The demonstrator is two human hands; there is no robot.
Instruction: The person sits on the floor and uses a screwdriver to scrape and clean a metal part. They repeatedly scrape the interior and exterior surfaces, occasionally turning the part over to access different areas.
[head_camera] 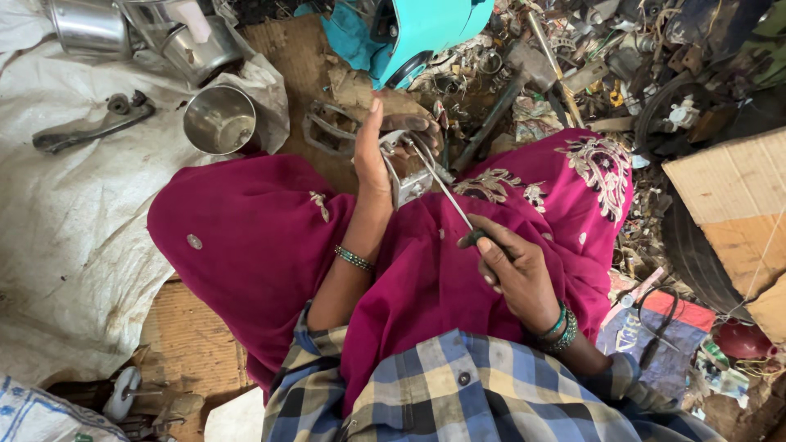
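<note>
**scrapbench_lurker:** So what's going on in this shot, looking down from the head cam?

**tinkerfan:** Person sitting on the floor with a magenta embroidered cloth (262,237) over the lap. The left hand (381,151) is out in front above the knees, fingers (413,124) curled around a small pale metal part (407,176), thumb sticking straight up. So it's clamped on that piece, not spread.

**scrapbench_lurker:** And the other one?

**tinkerfan:** The right hand (512,266) sits closer to the body, fingers wrapped tight round the dark handle of a screwdriver (446,195). The thin shaft runs up and left from the fist, and its tip meets the metal part right at the left hand. Can't tell exactly what the tip is seated in, too small.

**scrapbench_lurker:** Where's the part relative to everything else?

**tinkerfan:** Held in the air just over the lap, between the knees, with brown cardboard (299,57) on the floor beyond it.

**scrapbench_lurker:** Lots of clutter?

**tinkerfan:** Yeah. A steel cup (219,120) stands on a white sack (57,213) to the left, more steel vessels (90,24) behind it, and a grey lever-shaped casting (94,127) lying flat. A turquoise plastic body (417,33) up top, and a heap of metal scrap (573,57) to the right, next to a cardboard box (729,196). Bangles on both wrists, checked shirt at the bottom.
</note>
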